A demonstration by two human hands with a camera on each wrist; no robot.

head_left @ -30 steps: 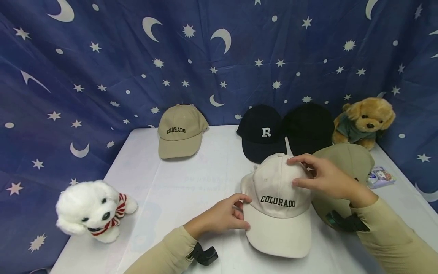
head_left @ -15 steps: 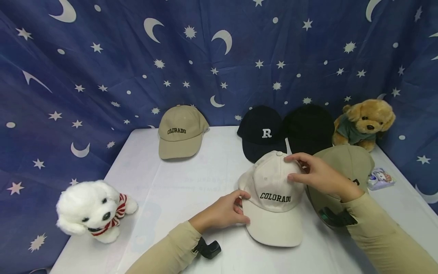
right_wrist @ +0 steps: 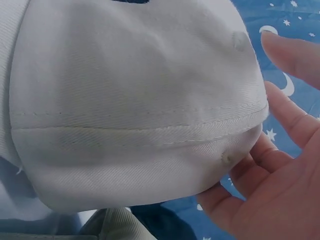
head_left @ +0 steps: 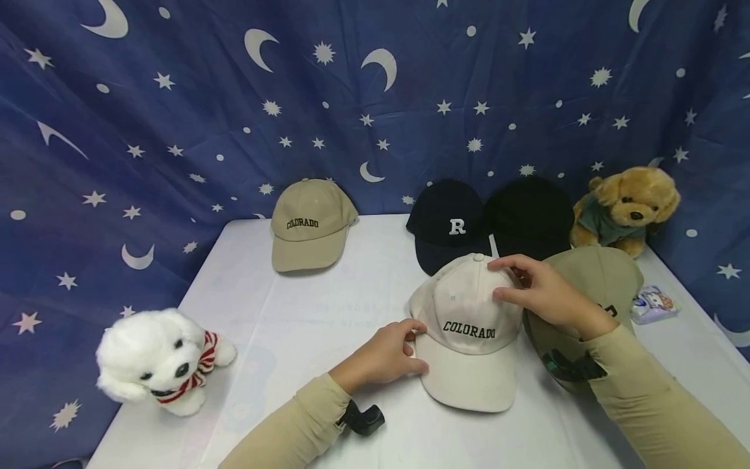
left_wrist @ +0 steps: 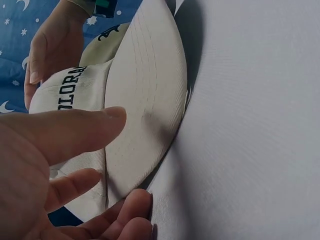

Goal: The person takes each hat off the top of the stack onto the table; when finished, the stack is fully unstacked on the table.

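A cream baseball cap (head_left: 469,335), lettered COLORADO, stands on the table with its brim toward me. At the left edge of that brim is my left hand (head_left: 383,355); in the left wrist view its thumb (left_wrist: 117,117) extends over the brim (left_wrist: 145,85), with a shadow beyond the tip. The other fingers lie low by the brim's edge, loosely bent. My right hand (head_left: 545,293) reaches over the crown's right side. In the right wrist view its fingertips meet the crown (right_wrist: 140,100), and the thumb (right_wrist: 290,55) stands off from it.
An olive cap (head_left: 603,280) lies partly under my right wrist. Behind stand a navy cap (head_left: 448,228) marked R, a black cap (head_left: 530,218) and a brown plush dog (head_left: 635,202). A tan COLORADO cap (head_left: 307,228) and white plush dog (head_left: 155,358) are left; a small purple packet (head_left: 653,303) is right.
The cream cap has shifted back and slightly left, with its brim farther from the table's near edge. Both hands have moved along with it, the right one leftward and up.
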